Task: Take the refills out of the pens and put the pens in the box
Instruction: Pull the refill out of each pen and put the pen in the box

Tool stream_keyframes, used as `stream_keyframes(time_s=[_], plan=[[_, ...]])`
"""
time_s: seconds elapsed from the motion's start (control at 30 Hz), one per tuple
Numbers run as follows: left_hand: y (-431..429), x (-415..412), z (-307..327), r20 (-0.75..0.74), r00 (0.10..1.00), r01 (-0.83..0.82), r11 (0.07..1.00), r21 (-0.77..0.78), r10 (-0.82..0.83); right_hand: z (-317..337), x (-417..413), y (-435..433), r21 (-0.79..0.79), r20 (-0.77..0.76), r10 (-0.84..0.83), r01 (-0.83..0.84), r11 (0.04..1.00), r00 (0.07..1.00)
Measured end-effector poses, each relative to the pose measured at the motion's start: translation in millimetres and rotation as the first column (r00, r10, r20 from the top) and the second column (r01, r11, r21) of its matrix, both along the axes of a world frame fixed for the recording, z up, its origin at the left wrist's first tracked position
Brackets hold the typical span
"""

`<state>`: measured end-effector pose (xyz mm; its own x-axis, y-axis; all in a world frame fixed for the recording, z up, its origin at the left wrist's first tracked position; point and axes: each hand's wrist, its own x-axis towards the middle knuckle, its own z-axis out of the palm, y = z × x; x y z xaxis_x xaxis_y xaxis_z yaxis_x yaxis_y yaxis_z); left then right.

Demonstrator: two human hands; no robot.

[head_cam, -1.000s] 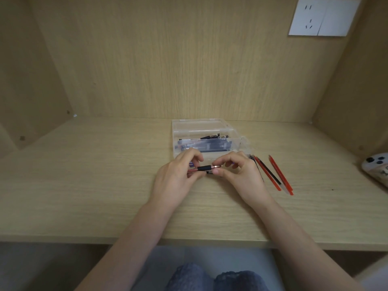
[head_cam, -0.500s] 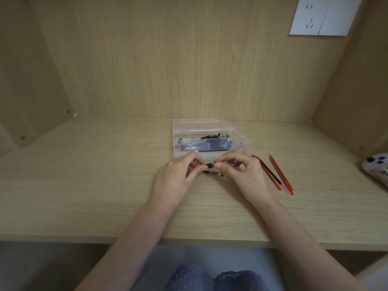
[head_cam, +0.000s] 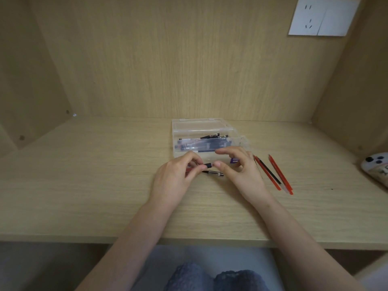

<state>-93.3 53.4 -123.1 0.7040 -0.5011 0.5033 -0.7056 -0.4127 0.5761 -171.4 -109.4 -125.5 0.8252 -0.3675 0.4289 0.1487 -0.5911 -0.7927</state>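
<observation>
A pen (head_cam: 207, 165) with a black grip and a red end is pinched in my left hand (head_cam: 174, 179), just in front of the clear plastic box (head_cam: 201, 127). My right hand (head_cam: 241, 173) is beside it. Its thumb tip touches the pen's black end, while the index finger is lifted and apart, with nothing seen between them. A second thin pen part (head_cam: 214, 173) lies on the desk under the held pen. Several pens (head_cam: 207, 143) lie inside the box. Red and black refills (head_cam: 270, 175) lie on the desk right of my right hand.
The wooden desk (head_cam: 84, 175) sits in an alcove with wooden walls at the back and both sides. A white object with dark dots (head_cam: 375, 166) lies at the right edge. A white wall socket (head_cam: 323, 16) is at the upper right. My knees show below the desk's front edge.
Both hands have shifted slightly towards the box. My right index finger has lifted off the pen, which both hands pinched before. A pen part now lies on the desk below.
</observation>
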Motion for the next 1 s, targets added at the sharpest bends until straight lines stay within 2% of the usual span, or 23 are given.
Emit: stream_keyframes(time_s=[0.2, 0.4, 0.53, 0.67, 0.83, 0.9, 1.0], plan=[[1, 0, -1, 0.0, 1.0, -0.006, 1.0, 0.014, 0.006, -2, 2, 0, -0.001, -0.045, -0.014, 0.014, 1.0, 0.999], [1, 1, 1, -0.037, 0.999, -0.029, 1.0, -0.001, 0.028, 0, 1, 0, 0.013, 0.076, -0.051, 0.05, 0.999, 0.996], [3, 0, 2, 0.009, 0.999, -0.039, 0.999, 0.008, 0.039, 0, 1, -4, 0.138, 0.106, -0.131, 0.115, 0.984, 0.986], [3, 2, 0, 0.099, 0.995, -0.013, 0.999, 0.051, 0.008, 3, 0, -5, 0.308, 0.094, -0.134, 0.099, 0.946, 0.986], [0, 2, -1, 0.104, 0.994, 0.035, 0.995, 0.096, -0.045, 9, -1, -7, 0.631, 0.148, -0.055, -0.051, 0.774, 0.987], [0, 2, -1, 0.095, 0.994, 0.052, 0.995, 0.087, -0.06, 11, 0, -8, 0.673, 0.177, -0.029, -0.099, 0.733, 0.984], [0, -2, 0, 0.076, 0.991, 0.103, 0.986, 0.129, -0.113, 13, 0, -6, 0.665, 0.216, 0.012, -0.156, 0.73, 0.976]])
